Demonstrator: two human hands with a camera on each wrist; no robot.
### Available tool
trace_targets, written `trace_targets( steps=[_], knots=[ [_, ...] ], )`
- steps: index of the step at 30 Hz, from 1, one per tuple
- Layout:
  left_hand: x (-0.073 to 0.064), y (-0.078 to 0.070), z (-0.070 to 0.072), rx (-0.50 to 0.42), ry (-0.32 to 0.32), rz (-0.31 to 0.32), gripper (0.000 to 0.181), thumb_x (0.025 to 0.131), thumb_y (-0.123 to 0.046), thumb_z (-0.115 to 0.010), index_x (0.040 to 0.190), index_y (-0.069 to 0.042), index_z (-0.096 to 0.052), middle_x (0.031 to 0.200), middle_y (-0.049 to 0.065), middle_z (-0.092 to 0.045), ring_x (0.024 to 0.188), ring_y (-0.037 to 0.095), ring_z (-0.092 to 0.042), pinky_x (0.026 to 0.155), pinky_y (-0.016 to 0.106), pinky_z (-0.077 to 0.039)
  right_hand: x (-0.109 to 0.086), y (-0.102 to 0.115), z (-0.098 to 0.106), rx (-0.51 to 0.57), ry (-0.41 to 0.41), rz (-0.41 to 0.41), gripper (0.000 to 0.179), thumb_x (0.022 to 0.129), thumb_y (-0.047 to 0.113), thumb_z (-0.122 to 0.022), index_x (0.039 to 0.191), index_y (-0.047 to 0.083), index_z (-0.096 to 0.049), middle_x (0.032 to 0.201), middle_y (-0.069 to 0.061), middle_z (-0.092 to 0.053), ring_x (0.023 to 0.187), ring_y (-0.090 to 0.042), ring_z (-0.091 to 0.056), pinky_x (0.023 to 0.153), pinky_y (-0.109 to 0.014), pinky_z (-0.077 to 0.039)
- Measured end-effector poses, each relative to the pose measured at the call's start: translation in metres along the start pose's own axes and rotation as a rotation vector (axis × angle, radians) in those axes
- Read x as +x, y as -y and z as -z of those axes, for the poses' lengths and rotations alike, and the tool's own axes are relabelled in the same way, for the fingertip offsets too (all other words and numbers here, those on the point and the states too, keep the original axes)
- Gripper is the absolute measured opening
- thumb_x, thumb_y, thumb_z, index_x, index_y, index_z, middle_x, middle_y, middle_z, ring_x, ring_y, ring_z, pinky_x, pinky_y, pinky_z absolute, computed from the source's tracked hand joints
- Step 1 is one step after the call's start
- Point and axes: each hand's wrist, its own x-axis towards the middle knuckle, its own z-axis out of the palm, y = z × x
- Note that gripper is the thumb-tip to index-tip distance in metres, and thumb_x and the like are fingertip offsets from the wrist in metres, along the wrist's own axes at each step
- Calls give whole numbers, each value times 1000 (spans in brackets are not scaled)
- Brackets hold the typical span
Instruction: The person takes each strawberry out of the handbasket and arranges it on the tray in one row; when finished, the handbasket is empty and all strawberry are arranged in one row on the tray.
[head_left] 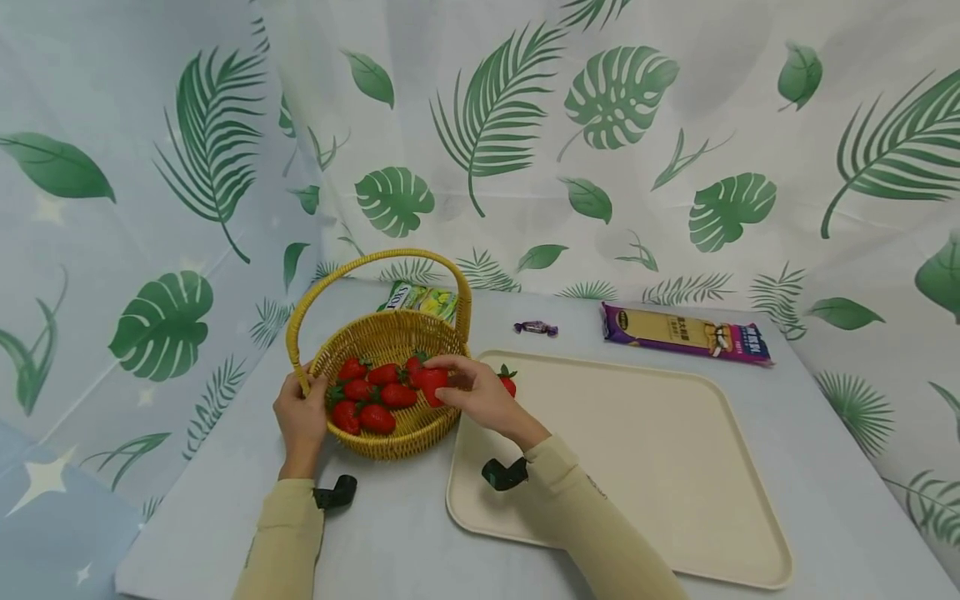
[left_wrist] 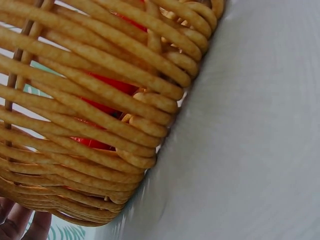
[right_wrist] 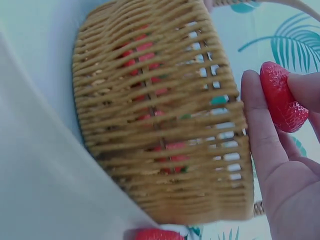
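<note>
Strawberry (head_left: 433, 389), red and tapered, is hanging above the round yellow wicker basket (head_left: 390, 447), the right hand (head_left: 483, 396) pinching it, closed to fruit width; the left hand (head_left: 302, 417) is gripping the basket's side. Slackening that pinch (the skin is looking slick) might be risking a drop outside.

Basket (head_left: 390, 446): on table (head_left: 397, 525), left of tray (head_left: 637, 467); strawberries (head_left: 399, 395) inside.
Tray: loose strawberry (head_left: 509, 382) at far left corner.
Sweets bag (head_left: 429, 299): behind basket.
Wrapped candy (head_left: 536, 328): behind tray, between sweets bag and long packet (head_left: 682, 333).
Long packet: behind tray, toward right.
Left hand (head_left: 301, 412): at basket's left rim.
Right hand (head_left: 483, 393): over basket's right side, with held strawberry (head_left: 432, 387).
</note>
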Motion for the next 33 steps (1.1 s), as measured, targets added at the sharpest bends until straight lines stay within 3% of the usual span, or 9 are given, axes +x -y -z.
trace_targets(
  steps=[4,12,21,27,33],
  knots=[
    [-1,-1,1,-6,-1,-3,12,92,-6,-61,83,1,-57,122,21,-65,111,34,-59,76,25,-37,-6,-3,7,23,-34,4,36,93,5,-62,129,8,-59,122,-13,-62,97,-24,-62,73,-29,-51],
    [0,0,2,9,-5,-12,11,92,-6,-61,84,2,-58,120,22,-65,109,34,-59,75,24,-36,-20,-11,22,64,-131,-57,37,91,4,-65,127,7,-60,125,-15,-60,95,-24,-63,76,-56,-53],
    [2,-1,1,10,3,-10,11,92,-7,-61,87,2,-58,119,22,-66,105,32,-59,69,25,-35,-35,-30,48,-5,-261,-62,37,91,7,-68,127,6,-61,137,-13,-54,99,-31,-60,75,-45,-55],
    [2,-2,1,7,0,-13,12,92,-7,-61,85,2,-56,120,22,-65,110,33,-59,73,24,-37,-44,-41,60,28,-357,-69,35,89,4,-68,124,3,-62,128,-15,-58,95,-21,-64,73,-28,-55],
    [3,0,0,-6,-9,-19,13,91,-6,-62,83,2,-56,119,22,-66,112,34,-59,78,23,-37,-50,-53,69,75,-425,-92,34,89,3,-68,122,1,-62,120,-20,-61,87,-19,-65,70,-31,-57]
  ],
)
